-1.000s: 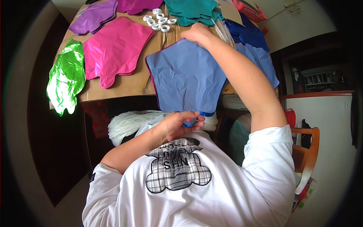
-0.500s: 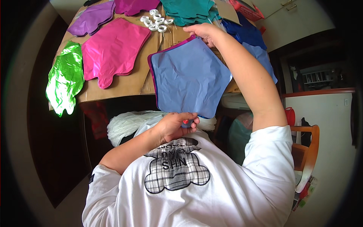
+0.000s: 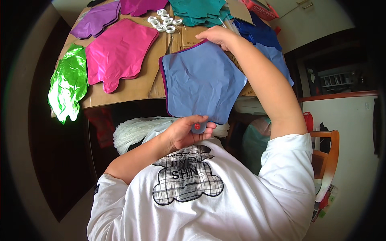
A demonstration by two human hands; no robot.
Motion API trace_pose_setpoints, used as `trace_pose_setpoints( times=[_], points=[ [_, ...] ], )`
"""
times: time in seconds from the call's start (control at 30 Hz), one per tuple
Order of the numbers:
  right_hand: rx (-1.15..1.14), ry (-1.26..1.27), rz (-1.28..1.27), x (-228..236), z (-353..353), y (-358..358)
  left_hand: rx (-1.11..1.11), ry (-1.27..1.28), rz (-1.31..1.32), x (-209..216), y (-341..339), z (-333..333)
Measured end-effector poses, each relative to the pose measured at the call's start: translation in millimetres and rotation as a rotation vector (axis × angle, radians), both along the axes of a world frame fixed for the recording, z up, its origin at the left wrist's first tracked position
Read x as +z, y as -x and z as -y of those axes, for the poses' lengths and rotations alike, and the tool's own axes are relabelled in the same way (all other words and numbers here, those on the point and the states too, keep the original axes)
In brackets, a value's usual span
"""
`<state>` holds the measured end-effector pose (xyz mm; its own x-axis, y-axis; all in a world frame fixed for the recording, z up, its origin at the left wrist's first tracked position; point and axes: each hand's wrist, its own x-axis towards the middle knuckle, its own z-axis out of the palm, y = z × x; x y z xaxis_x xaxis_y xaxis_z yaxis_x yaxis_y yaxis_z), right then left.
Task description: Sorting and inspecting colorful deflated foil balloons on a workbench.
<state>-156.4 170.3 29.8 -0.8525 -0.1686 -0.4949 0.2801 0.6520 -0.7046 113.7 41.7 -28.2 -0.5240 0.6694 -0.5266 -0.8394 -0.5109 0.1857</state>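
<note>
A small stack of flat, uninflated foil balloons [image 3: 205, 82], star-shaped and dusty blue on top, hangs between my hands at the table's front edge. Purple and magenta edges of the sheets beneath show along its left and upper sides. My left hand [image 3: 193, 130] holds the near tail, thumb on top and fingers curled below; a red mark on the tail shows between them. At the far upper corner, my right hand [image 3: 220, 37] grips the stack, its fingertips partly hidden behind the arm and the foil.
On the cardboard-covered table [image 3: 155, 86] lie pink balloons [image 3: 116, 54], shiny green balloons [image 3: 68, 82], lilac balloons [image 3: 96, 20], teal balloons [image 3: 199, 12] and dark blue balloons [image 3: 257, 30]. Several white ribbon rolls [image 3: 165, 22] sit at the back. A wooden chair [image 3: 331, 156] stands at right.
The fingers of my left hand have loosened a little, so more of the tail and its red mark shows. My right hand has shifted slightly at the far corner.
</note>
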Motion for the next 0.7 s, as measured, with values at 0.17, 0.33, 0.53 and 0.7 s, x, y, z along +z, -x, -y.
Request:
trace_pose_setpoints(
  times=[0.17,0.33,0.53,0.7],
  points=[
    [0.291,0.019,0.045,26,-20,-15,0.012,-0.062,-0.019,-9,-1,2],
    [0.469,0.064,0.051,21,-42,-7,0.012,-0.066,-0.020,-6,0,6],
    [0.586,-0.112,-0.092,25,-37,-11,-0.034,-0.076,-0.040,2,0,9],
    [0.565,-0.117,-0.182,12,-39,-6,-0.013,-0.181,0.042,-5,2,14]
  ],
)
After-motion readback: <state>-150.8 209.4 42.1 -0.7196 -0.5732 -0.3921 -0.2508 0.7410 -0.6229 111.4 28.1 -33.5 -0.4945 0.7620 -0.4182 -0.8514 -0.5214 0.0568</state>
